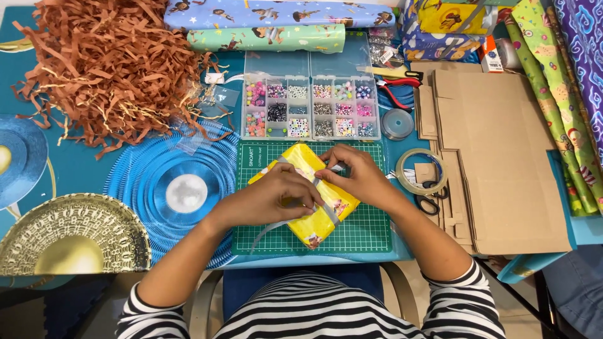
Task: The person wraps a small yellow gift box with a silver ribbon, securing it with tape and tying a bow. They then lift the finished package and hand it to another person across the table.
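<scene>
A small box wrapped in yellow patterned paper lies tilted on a green cutting mat. A silver-grey ribbon runs across the box and trails off toward the mat's front left. My left hand rests on the box's middle and pinches the ribbon. My right hand presses on the box's right side, its fingers on the ribbon near the top of the box.
A clear bead organiser sits behind the mat. Brown paper shred is piled at the back left. Flat cardboard pieces, a tape roll, scissors and red pliers lie right. Wrapping paper rolls line the back.
</scene>
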